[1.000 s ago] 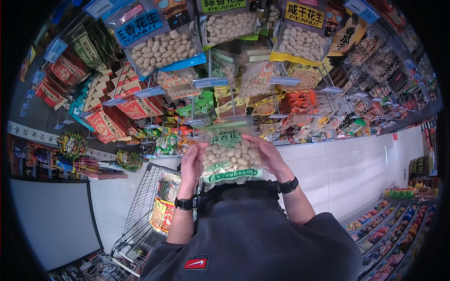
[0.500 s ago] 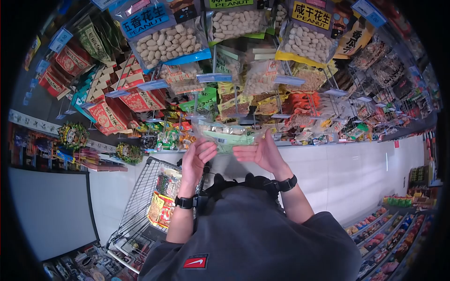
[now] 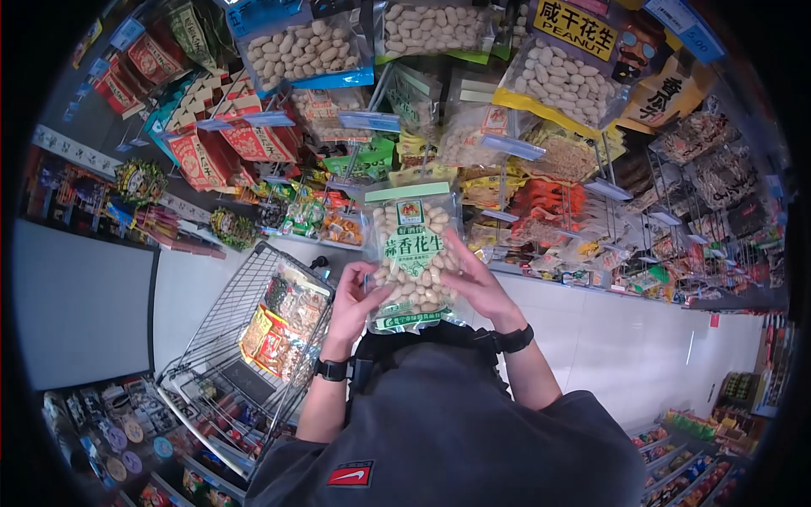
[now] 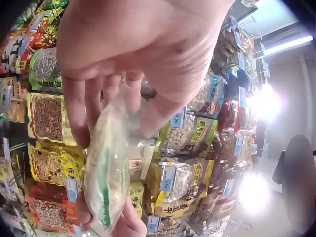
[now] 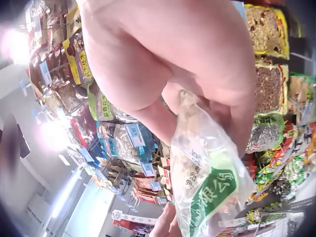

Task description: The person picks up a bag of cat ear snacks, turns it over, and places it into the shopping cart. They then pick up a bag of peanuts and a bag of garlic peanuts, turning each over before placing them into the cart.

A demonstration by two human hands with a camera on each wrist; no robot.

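At frame centre, a clear bag of peanuts (image 3: 412, 253) is grasped at its sides by the left hand (image 3: 355, 300) and right hand (image 3: 477, 283), fingers curled round it. A light, even grip is advised, label kept upright, above the shopping cart (image 3: 211, 334) at lower left.

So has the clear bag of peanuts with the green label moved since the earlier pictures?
Yes. The clear peanut bag turned from flat to upright, facing the camera, before the hanging snack packets.
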